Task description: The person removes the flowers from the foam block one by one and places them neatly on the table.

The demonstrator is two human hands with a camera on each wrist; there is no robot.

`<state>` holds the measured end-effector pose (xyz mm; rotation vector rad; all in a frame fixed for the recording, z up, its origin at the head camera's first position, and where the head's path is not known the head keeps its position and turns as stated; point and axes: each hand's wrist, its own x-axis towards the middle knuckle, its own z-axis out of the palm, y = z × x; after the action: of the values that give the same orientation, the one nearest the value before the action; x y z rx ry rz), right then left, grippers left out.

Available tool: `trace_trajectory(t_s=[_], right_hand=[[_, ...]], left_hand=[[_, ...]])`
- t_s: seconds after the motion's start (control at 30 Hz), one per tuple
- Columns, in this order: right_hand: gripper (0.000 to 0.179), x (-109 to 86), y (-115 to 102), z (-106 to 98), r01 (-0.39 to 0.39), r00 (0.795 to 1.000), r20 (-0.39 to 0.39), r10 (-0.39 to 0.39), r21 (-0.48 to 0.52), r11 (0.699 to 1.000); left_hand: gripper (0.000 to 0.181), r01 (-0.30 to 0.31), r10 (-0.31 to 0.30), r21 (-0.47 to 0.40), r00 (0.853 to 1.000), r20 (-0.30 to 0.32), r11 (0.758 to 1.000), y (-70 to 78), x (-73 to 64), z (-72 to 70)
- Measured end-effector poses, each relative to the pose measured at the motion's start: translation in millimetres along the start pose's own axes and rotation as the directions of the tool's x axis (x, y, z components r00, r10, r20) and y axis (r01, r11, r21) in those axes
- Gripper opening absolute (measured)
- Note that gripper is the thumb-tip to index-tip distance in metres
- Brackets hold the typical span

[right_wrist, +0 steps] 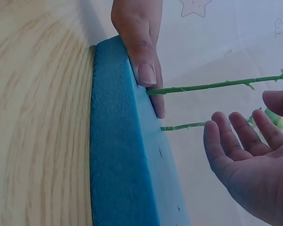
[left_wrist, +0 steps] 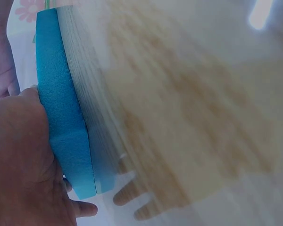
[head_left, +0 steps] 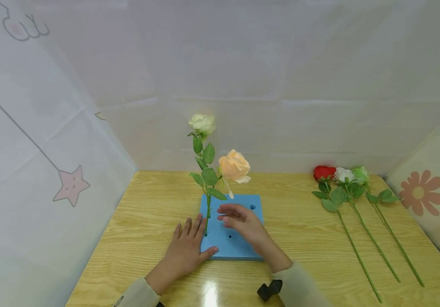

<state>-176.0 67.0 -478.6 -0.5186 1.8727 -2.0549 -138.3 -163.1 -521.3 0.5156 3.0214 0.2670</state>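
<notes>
A blue foam block [head_left: 244, 250] with several holes lies on the wooden table. Two artificial roses stand in its left part: a cream-white rose [head_left: 202, 123] and a peach rose [head_left: 234, 166], which leans right. Their green stems [right_wrist: 193, 88] enter two separate holes. My left hand [head_left: 184, 252] rests spread at the block's left edge, its thumb over the near corner. Over the block hovers my right hand [head_left: 247, 227], fingers loosely bent and thumb apart, holding nothing. In the right wrist view a gap shows between its fingers and the nearer stem.
On the right of the table lie three more roses, a red rose [head_left: 324, 172], a white rose [head_left: 344, 175] and a pale green rose [head_left: 360, 175], with stems pointing toward the near edge. A pale printed cloth [head_left: 243, 85] encloses the table at the back and sides.
</notes>
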Motion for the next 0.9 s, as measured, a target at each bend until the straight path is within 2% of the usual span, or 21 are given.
trace_trajectory(t_s=[0.1,0.3,0.43,0.67,0.9], right_hand=[[0.044,1.5,0,4,0.001,1.000,0.006,-0.001,-0.008,1.000],[0.045,4.9,0,12,0.017,1.000,-0.004,-0.017,-0.087,0.996],[0.045,8.4,3,17,0.024,1.000,0.008,-0.023,-0.083,0.996],[0.052,15.7,4,28,-0.005,1.000,-0.001,0.005,-0.031,1.000],[0.051,19.9,3,37,0.024,0.999,0.037,-0.026,0.051,0.998]], left_hand=[[0.097,0.000,0.000,0.003,1.000,-0.001,1.000,0.0,0.2,0.0],[0.098,-0.003,0.003,0.007,1.000,0.000,1.000,-0.2,-0.5,0.0],[0.097,-0.004,0.004,0.006,1.000,0.000,1.000,-0.4,-0.5,0.1],[0.097,-0.002,0.002,-0.005,1.000,0.002,1.000,0.1,-1.0,-0.7],[0.098,-0.003,0.003,0.000,1.000,0.011,1.000,-1.0,-0.1,0.9]])
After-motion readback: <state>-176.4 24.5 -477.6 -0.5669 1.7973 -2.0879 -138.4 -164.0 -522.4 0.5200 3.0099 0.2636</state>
